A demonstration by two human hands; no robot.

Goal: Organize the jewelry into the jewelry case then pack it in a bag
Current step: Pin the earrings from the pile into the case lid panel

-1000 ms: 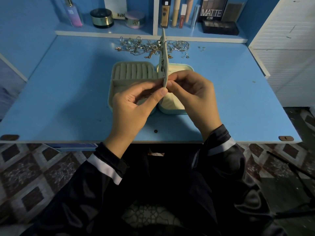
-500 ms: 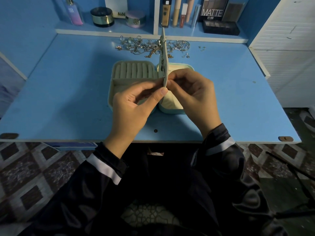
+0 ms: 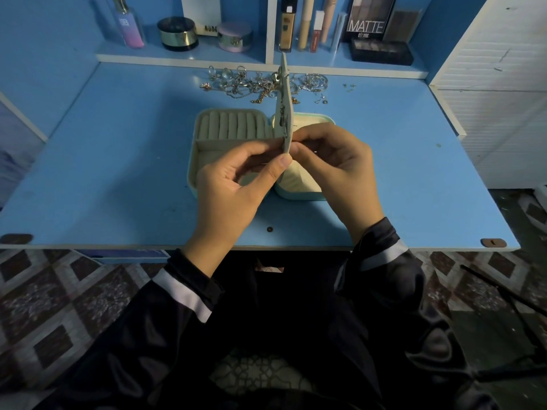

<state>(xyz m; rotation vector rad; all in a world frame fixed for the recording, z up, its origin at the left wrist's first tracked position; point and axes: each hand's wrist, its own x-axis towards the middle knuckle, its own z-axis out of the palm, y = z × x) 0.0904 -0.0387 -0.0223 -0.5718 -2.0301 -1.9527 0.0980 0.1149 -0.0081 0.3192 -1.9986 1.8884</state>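
Open jewelry case point(image 3: 231, 128) lies flat on blue desk point(image 3: 118, 161), two halves side by side. The left half has ring rolls at the back and a divided tray in front; the right half is cream-lined.

Thin cream insert panel point(image 3: 284, 84) is held upright and edge-on to the camera, above the case's middle seam. Small dangling pieces hang on its left face, details too small to tell.

Left hand point(image 3: 233, 187) is over the case's front left. Its thumb and curled fingers pinch the panel's lower edge from the left.

Right hand point(image 3: 340, 170) is over the case's right half, fingers curled tight, tips pinched against the panel's right face at the lower end. Cannot tell if it also holds a small piece.

Loose jewelry pile point(image 3: 254, 84) (rings, chains, silver and gold) sits on the desk just behind the case, apart from it. A few tiny studs point(image 3: 349, 87) lie behind the case to the right.

Shelf point(image 3: 183, 57) is further behind the case, with bottle, jars, tubes and a "MATTE" palette. Dark striped sleeves show in front of the case, below the desk edge.
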